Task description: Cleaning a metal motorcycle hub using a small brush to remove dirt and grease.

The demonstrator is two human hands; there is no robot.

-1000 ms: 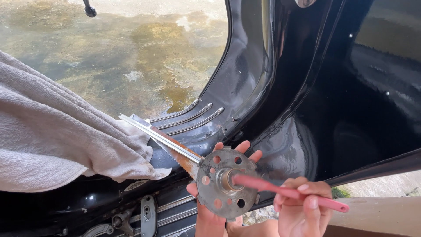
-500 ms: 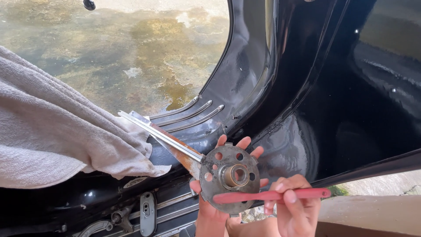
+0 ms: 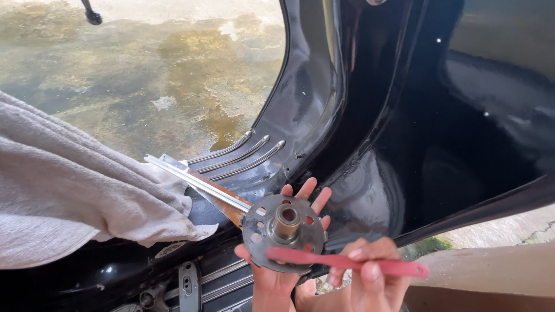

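Observation:
My left hand (image 3: pixel 289 254) lies palm up under a round grey metal disc (image 3: pixel 282 233) with several holes and a raised centre hub, fingers spread behind it. My right hand (image 3: pixel 364 277) pinches a thin red plastic-handled tool (image 3: pixel 347 263) that lies flat across the disc's lower edge, pointing left. Both hands sit low in the view, in front of the black scooter body (image 3: pixel 370 144).
A grey towel (image 3: pixel 75 196) drapes over the scooter at the left. A long metal strip (image 3: pixel 196 185) lies on the ribbed black floorboard (image 3: pixel 243 156). Stained wet concrete ground (image 3: pixel 144 75) shows beyond. A pale ledge (image 3: pixel 491 271) is at the lower right.
The red tool's tip has come out of the disc's centre hub and now lies horizontal across the lower edge. The disc tilted so its hub faces up.

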